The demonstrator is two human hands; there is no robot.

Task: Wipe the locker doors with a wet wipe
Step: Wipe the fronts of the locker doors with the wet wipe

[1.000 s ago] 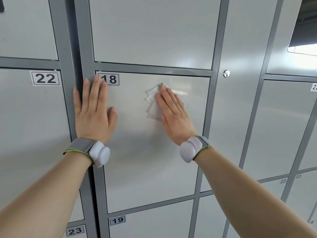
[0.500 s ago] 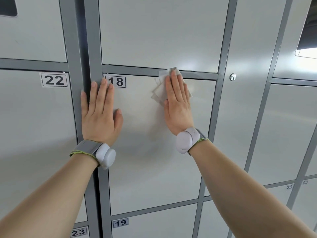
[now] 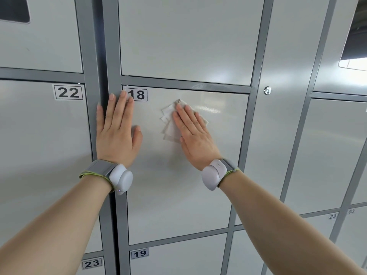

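While my left hand (image 3: 117, 135) lies flat, fingers straight, on the left edge of door 18 (image 3: 174, 205), my right hand (image 3: 193, 135) presses the wipe (image 3: 169, 124) open-palmed against its upper middle. I judge this door partly done; door 19 (image 3: 178, 259) and door 22 (image 3: 39, 155) look unwiped.

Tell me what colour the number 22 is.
The number 22 is black; the head view shows it best.

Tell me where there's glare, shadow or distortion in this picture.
Head view: a glare streak on door 18 just right of the wet wipe; soft shadow below the right hand; a blown-out bright patch at the right edge; locker frames splay from the wide-angle lens.
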